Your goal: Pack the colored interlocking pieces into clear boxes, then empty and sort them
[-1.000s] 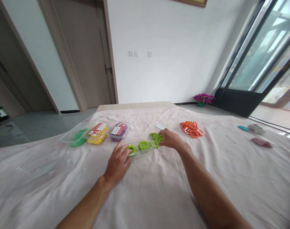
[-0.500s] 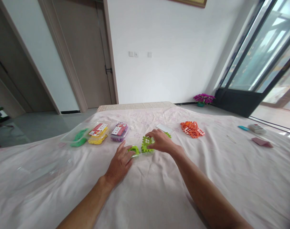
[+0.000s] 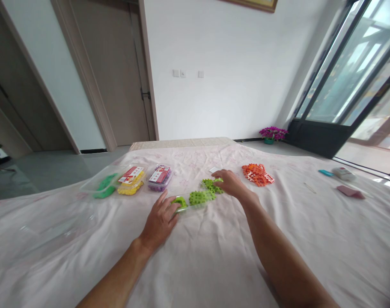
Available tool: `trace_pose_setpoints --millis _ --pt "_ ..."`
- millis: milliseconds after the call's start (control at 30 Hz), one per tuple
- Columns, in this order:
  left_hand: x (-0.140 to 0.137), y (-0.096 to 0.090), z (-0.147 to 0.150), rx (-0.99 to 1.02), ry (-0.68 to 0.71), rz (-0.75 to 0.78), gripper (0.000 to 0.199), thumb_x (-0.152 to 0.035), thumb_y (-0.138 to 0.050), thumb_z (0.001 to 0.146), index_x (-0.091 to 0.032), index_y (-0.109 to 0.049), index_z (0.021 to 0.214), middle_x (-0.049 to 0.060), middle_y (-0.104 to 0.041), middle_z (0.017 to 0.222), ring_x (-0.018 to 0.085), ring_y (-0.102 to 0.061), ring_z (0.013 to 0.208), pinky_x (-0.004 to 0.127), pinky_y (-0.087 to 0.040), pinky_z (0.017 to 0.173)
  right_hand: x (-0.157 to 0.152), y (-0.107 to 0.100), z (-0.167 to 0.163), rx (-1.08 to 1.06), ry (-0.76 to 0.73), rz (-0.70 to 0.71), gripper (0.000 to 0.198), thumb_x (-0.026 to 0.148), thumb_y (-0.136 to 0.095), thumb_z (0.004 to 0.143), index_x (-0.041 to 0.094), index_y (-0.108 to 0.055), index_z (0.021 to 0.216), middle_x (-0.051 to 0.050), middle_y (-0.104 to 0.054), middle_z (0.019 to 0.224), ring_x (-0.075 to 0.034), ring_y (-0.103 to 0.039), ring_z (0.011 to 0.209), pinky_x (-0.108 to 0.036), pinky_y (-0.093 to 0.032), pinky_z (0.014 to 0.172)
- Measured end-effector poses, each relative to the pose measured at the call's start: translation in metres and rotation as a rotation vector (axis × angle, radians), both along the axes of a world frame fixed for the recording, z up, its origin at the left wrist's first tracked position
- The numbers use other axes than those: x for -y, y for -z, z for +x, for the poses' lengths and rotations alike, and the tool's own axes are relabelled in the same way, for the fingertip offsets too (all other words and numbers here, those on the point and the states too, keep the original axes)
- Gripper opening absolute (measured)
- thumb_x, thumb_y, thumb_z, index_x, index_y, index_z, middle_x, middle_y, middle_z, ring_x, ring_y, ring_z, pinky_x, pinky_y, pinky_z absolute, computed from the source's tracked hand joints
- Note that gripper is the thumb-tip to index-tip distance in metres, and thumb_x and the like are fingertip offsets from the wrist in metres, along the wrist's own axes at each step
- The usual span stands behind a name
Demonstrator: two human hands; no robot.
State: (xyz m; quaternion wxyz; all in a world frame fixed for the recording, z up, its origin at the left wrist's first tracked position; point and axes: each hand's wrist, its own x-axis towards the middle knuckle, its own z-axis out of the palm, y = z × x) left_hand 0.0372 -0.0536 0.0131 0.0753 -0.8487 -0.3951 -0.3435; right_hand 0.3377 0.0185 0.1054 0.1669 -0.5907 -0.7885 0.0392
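My left hand (image 3: 160, 217) grips the left end of a shallow clear plastic box (image 3: 195, 208), thumb and fingers over its rim. Inside lie bright green lattice building pieces (image 3: 197, 197), one of them near my left thumb (image 3: 181, 202). Just past the box's right end, more green lattice pieces (image 3: 210, 185) lie in a loose pile. Over the right side of that pile is my right hand (image 3: 230, 184), fingers apart and bent down, their tips at the pieces. A small white card (image 3: 214, 170) shows partly behind the right fingers.
Boxes with yellow pieces (image 3: 130, 188) and purple pieces (image 3: 160, 177) stand at the left, beside an open box of green pieces (image 3: 106, 186). Orange lattice pieces (image 3: 257, 174) form a heap at the right. A clear lid (image 3: 58, 229) lies at the left on the tablecloth (image 3: 195, 265).
My right hand has moved right, from above the box to the loose green pile. The green piece it held upright now lies in the box. My left hand stays put.
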Motion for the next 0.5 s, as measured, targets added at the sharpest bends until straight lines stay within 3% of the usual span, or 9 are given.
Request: trace_pose_setpoints --millis 100,200,367,500 --pt "0.000 -0.001 0.000 0.005 -0.048 0.024 0.022 -0.014 -0.060 0.086 -0.023 -0.064 0.105 0.006 -0.063 0.123 0.030 -0.040 0.137 0.056 -0.041 0.111 -0.007 0.006 0.018 0.096 0.139 -0.031 0.038 0.020 -0.061 0.082 0.017 -0.068 0.119 -0.011 -0.069 0.114 -0.024 -0.062 0.107 -0.030 -0.041 0.093" --pt "0.000 -0.001 0.000 0.006 -0.088 0.033 0.022 -0.015 -0.063 0.084 -0.024 -0.065 0.104 0.007 -0.064 0.121 0.032 -0.040 0.137 0.056 -0.044 0.107 -0.011 0.015 0.026 0.123 0.157 -0.075 0.043 0.021 -0.063 0.081 0.017 -0.065 0.124 -0.011 -0.067 0.117 -0.024 -0.061 0.108 -0.030 -0.041 0.094" --pt "-0.001 -0.001 -0.001 0.001 -0.090 0.021 0.023 -0.015 -0.064 0.084 -0.024 -0.064 0.104 0.006 -0.064 0.121 0.031 -0.040 0.137 0.055 -0.044 0.108 -0.012 0.029 0.017 0.171 0.233 -0.108 0.065 0.035 -0.071 0.075 0.020 -0.054 0.136 -0.014 -0.059 0.125 -0.031 -0.055 0.116 -0.035 -0.045 0.088" --pt "-0.001 0.000 -0.001 0.002 -0.086 0.019 0.023 -0.014 -0.062 0.084 -0.024 -0.064 0.105 0.006 -0.063 0.122 0.030 -0.040 0.137 0.055 -0.042 0.110 -0.010 0.037 0.008 0.221 0.293 -0.153 0.061 0.047 -0.073 0.073 0.021 -0.059 0.126 -0.015 -0.059 0.121 -0.033 -0.056 0.112 -0.036 -0.047 0.080"
